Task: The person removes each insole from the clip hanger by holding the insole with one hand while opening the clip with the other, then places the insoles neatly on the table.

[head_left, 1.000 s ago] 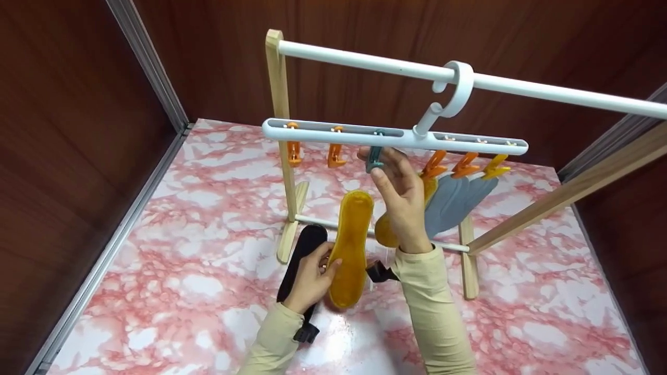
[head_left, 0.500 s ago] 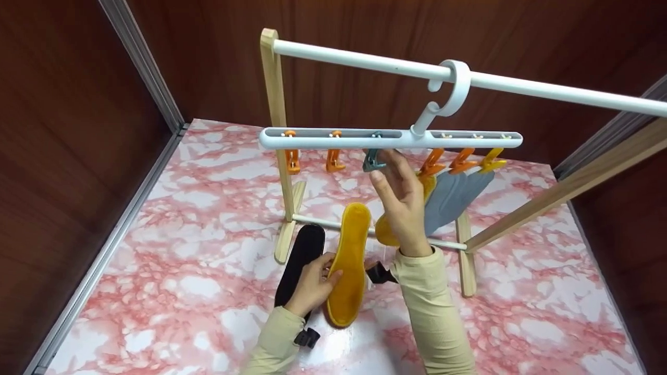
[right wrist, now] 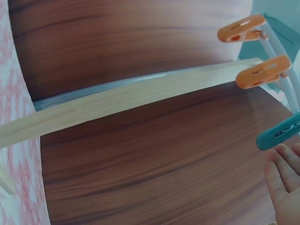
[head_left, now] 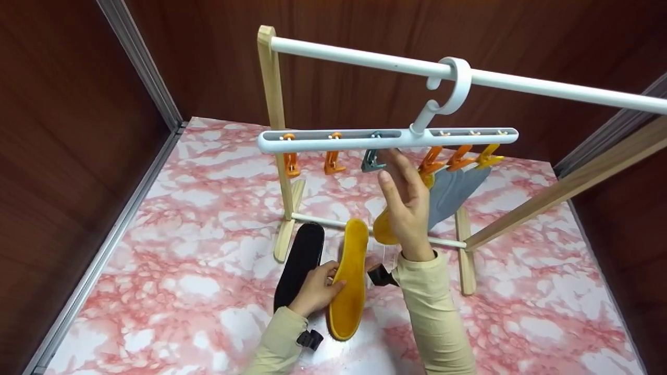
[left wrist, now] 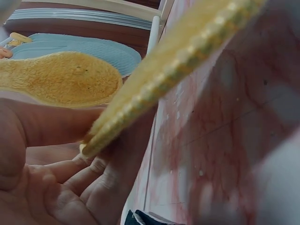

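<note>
My left hand (head_left: 319,286) pinches a yellow fuzzy insole (head_left: 350,284) by its side edge, thumb on the near face. In the left wrist view the insole (left wrist: 173,65) slants up from between thumb and fingers. My right hand (head_left: 409,208) is raised under the white hanger (head_left: 333,143), close beside a teal clip (head_left: 372,159). Its thumb stands away from the clip, and the fingers hold nothing. The right wrist view has the fingertips just below the teal clip (right wrist: 279,133). A black insole (head_left: 302,260) lies left of the yellow one, partly behind my left hand.
Orange clips (head_left: 333,161) hang at the hanger's left. On its right, more clips (head_left: 459,158) hold another yellow insole (head_left: 384,229) and grey-blue insoles (head_left: 453,190). The hanger hooks over a white rod (head_left: 365,56) on a wooden stand (head_left: 274,94). Brown panels (head_left: 62,156) surround the marbled floor (head_left: 198,286).
My left hand has moved down with the yellow insole. My right thumb has come away from the teal clip, and the hanger's left end has dipped.
</note>
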The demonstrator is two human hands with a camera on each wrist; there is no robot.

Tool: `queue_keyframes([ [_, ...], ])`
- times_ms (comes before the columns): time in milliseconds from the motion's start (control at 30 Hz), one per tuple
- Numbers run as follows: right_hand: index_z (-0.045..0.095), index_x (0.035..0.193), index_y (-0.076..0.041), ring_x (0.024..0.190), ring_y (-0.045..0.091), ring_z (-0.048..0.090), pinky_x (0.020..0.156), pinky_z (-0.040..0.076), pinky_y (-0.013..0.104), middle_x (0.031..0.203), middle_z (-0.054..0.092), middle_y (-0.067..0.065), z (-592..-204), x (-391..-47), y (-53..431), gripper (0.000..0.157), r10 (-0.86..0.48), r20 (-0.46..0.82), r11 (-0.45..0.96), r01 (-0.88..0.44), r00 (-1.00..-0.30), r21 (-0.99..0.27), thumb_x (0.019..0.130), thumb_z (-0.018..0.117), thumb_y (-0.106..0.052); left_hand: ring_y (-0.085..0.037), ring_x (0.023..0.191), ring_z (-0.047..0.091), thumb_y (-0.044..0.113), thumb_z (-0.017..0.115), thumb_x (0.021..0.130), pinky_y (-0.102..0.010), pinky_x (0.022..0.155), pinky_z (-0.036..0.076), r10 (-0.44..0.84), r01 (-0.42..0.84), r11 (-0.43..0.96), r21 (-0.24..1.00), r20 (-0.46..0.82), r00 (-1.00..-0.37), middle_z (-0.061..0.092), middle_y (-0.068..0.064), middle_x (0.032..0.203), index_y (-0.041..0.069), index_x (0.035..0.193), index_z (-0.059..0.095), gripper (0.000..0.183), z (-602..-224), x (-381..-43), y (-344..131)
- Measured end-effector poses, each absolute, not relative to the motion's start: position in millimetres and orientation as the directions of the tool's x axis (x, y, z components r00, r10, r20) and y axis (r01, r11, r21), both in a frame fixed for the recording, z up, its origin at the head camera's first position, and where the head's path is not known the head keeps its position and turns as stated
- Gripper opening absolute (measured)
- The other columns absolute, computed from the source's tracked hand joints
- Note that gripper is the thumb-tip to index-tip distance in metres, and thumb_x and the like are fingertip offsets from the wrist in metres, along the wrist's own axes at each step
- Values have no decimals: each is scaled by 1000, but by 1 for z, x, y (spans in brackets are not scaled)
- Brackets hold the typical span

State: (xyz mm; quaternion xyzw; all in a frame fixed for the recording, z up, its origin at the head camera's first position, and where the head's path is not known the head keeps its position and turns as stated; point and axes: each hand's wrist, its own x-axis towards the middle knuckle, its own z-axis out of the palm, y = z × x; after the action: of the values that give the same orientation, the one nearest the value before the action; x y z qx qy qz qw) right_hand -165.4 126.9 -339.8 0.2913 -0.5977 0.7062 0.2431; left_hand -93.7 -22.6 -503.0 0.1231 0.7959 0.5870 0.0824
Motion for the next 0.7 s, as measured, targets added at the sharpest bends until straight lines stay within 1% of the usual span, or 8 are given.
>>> queue_keyframes([
  [67, 47, 131, 11, 124, 21, 55, 105, 41, 33, 130, 60, 3, -339, -164, 127, 47, -13, 717, -161, -706, -697, -690, 96, 59, -16, -31, 78, 68, -1, 64, 84, -29, 65, 54, 300, 83, 270, 959, -2, -954, 68, -23, 95, -6, 104, 59, 21, -503, -93, -22],
  [133, 47, 131, 12, 124, 21, 54, 106, 40, 35, 131, 60, 3, -338, -162, 127, 47, -18, 732, -152, -722, -681, -675, 96, 58, -17, -31, 79, 67, -2, 63, 84, -29, 66, 54, 307, 66, 257, 964, -17, -952, 67, -23, 95, -7, 104, 59, 21, -504, -92, -21],
  [200, 46, 131, 13, 124, 22, 54, 107, 40, 36, 131, 60, 5, -337, -160, 127, 48, -19, 746, -146, -736, -666, -661, 96, 58, -17, -30, 79, 67, -3, 63, 84, -28, 66, 53, 312, 53, 249, 967, -29, -950, 67, -23, 93, -8, 104, 59, 21, -504, -91, -20],
  [367, 49, 129, 12, 123, 28, 55, 105, 41, 38, 130, 60, 13, -338, -159, 128, 43, -11, 772, -158, -761, -636, -629, 97, 56, -15, -31, 79, 67, -4, 63, 83, -28, 65, 53, 320, 36, 264, 964, -52, -946, 67, -24, 92, -9, 103, 59, 21, -508, -91, -18],
  [433, 51, 128, 11, 122, 31, 55, 103, 43, 39, 129, 60, 16, -339, -159, 128, 40, -7, 776, -167, -764, -631, -623, 97, 55, -14, -32, 79, 68, -5, 63, 83, -29, 65, 54, 318, 35, 277, 960, -57, -946, 68, -25, 92, -9, 103, 59, 21, -510, -91, -17],
  [533, 53, 126, 10, 119, 32, 55, 100, 44, 40, 127, 59, 20, -339, -158, 129, 37, 5, 774, -164, -764, -633, -624, 98, 54, -14, -29, 77, 67, -5, 64, 82, -29, 64, 54, 311, 49, 313, 949, -54, -949, 68, -23, 90, -8, 101, 60, 19, -510, -91, -15],
  [633, 54, 124, 9, 116, 32, 56, 99, 45, 42, 124, 60, 22, -340, -156, 129, 35, 22, 770, -145, -764, -637, -628, 98, 53, -14, -25, 74, 66, -4, 66, 80, -27, 63, 53, 302, 60, 358, 932, -54, -952, 69, -20, 87, -6, 96, 61, 17, -509, -89, -12],
  [700, 55, 123, 9, 115, 32, 57, 97, 46, 42, 123, 61, 20, -340, -155, 129, 33, 33, 766, -136, -763, -642, -633, 98, 52, -13, -24, 72, 65, -5, 67, 79, -27, 62, 53, 291, 61, 375, 925, -55, -955, 68, -18, 85, -6, 93, 61, 16, -510, -89, -10],
])
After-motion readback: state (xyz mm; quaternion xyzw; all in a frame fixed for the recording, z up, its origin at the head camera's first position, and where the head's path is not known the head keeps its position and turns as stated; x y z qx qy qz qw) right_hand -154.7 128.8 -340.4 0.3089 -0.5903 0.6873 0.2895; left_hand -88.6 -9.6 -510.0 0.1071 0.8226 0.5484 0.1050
